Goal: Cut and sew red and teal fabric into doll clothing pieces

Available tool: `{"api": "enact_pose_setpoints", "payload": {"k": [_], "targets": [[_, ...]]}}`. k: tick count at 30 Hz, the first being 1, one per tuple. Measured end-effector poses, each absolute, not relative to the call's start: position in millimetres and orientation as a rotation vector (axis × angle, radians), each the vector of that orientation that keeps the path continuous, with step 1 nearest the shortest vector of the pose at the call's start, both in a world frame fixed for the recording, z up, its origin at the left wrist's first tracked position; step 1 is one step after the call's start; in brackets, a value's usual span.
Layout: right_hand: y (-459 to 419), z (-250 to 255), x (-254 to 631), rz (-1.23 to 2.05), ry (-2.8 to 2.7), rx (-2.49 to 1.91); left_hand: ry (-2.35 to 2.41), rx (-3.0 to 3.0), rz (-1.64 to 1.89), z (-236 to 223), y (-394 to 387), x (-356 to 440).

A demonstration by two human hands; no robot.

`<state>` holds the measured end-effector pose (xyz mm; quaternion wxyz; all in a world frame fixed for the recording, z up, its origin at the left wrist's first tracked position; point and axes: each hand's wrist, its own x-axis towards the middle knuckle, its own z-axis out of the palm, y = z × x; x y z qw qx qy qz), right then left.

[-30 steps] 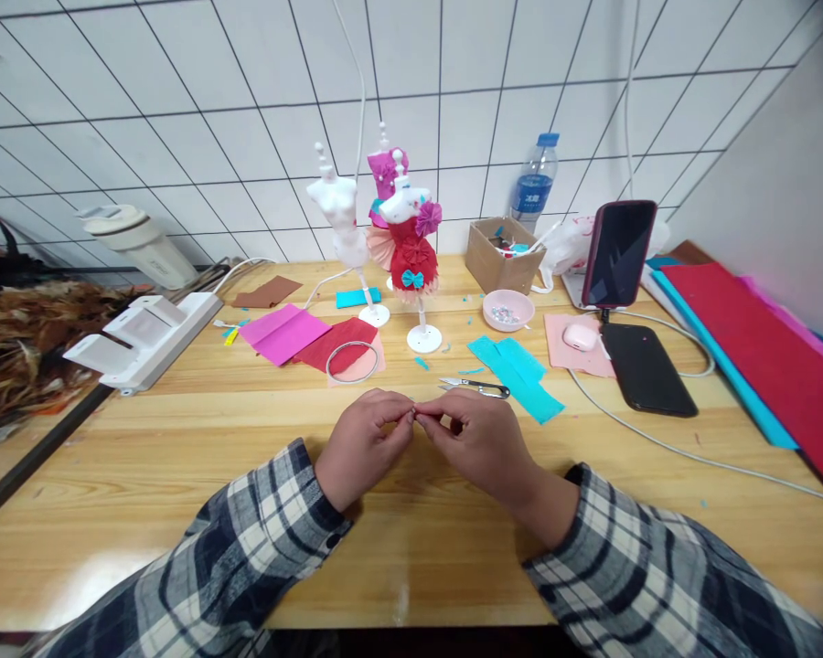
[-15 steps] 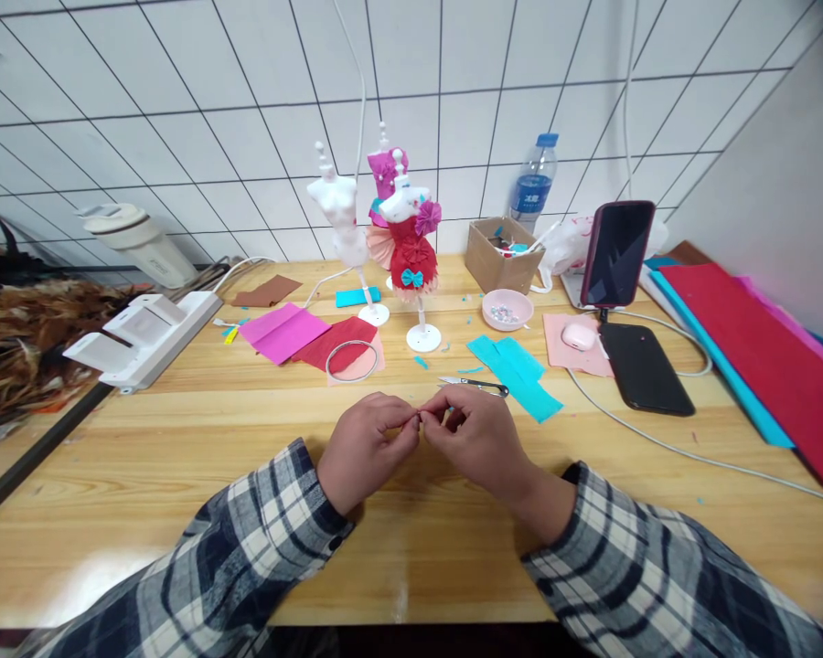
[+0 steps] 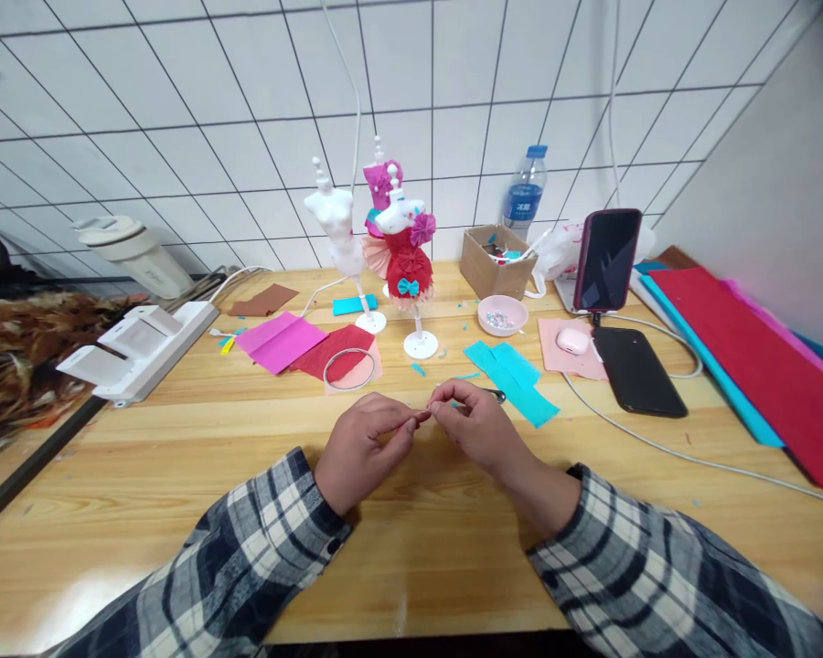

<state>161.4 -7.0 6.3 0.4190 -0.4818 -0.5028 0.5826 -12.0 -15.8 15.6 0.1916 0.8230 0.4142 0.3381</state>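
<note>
Turquoise paper strips (image 3: 511, 384) beyond right hand (image 3: 478, 428); its thumb and forefinger, like left hand's (image 3: 363, 450), pinch a tiny item (image 3: 423, 414), identity unclear.

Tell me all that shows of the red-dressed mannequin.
The mannequin is white, plastic-looking, with a knobbed neck and no arms. Its red outfit looks like crinkled paper, with a purple flower near one shoulder, a blue bow low on the front and a pale pink frilled hem. It stands upright on a thin post and round base on the table; neither the left hand nor the right hand touches it.
</note>
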Motion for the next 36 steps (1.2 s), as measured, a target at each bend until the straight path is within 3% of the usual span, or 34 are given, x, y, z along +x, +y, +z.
{"api": "enact_pose_setpoints", "payload": {"k": [5, 11, 15, 22, 28, 36], "targets": [[-0.2, 11.2, 167.4, 1.697, -0.853, -1.095, 1.099, 2.34, 0.935, 12.3, -14.0, -15.4], [12.2, 27.8, 184.4, 1.632, -0.701, -0.94, 1.047, 2.314, 0.914, 5.1, -10.8, -15.6], [37.7, 55.6, 199.1, 1.384, -0.836, -0.921, 1.021, 2.312, 0.945, 1.3, -6.7, -15.6], [135.8, 91.4, 230.3, 0.452, -1.264, -1.377, 1.006, 2.321, 1.014, -2.7, -5.0, -17.9], [190.1, 87.8, 250.1, 0.256, -1.419, -1.606, 1.016, 2.324, 1.027, -5.4, -1.7, -20.5], [197.1, 80.6, 263.0, 0.118, -1.499, -1.738, 1.026, 2.317, 1.039, -3.7, 2.0, -21.4]]}}
